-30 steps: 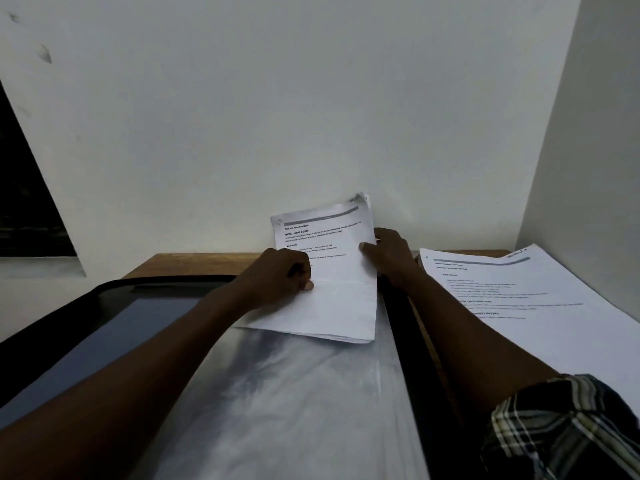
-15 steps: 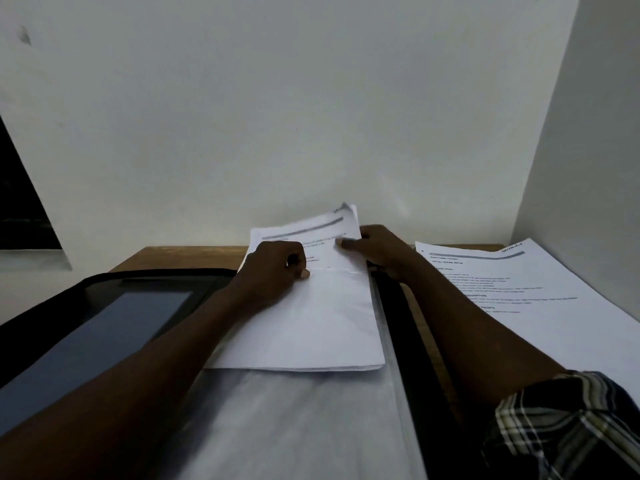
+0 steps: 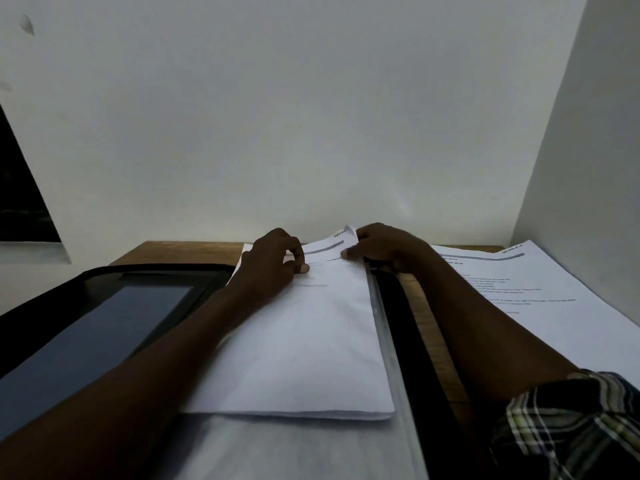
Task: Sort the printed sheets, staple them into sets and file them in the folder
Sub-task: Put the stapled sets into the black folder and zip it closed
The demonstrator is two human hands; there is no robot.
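Observation:
A set of white printed sheets lies on the open folder's clear plastic sleeve. My left hand rests on the set's upper left part with curled fingers and the thumb on the paper. My right hand pinches the set's top right corner, which curls up slightly. The open folder is black with a grey inner pocket on its left half. No stapler is in view.
A second pile of printed sheets lies on the wooden table to the right, close to the side wall. The white back wall stands just behind the table. A dark window edge shows at the far left.
The set of sheets has slid toward me and now lies flatter on the sleeve. Both hands stayed at its top end, the right one moving to the top corner.

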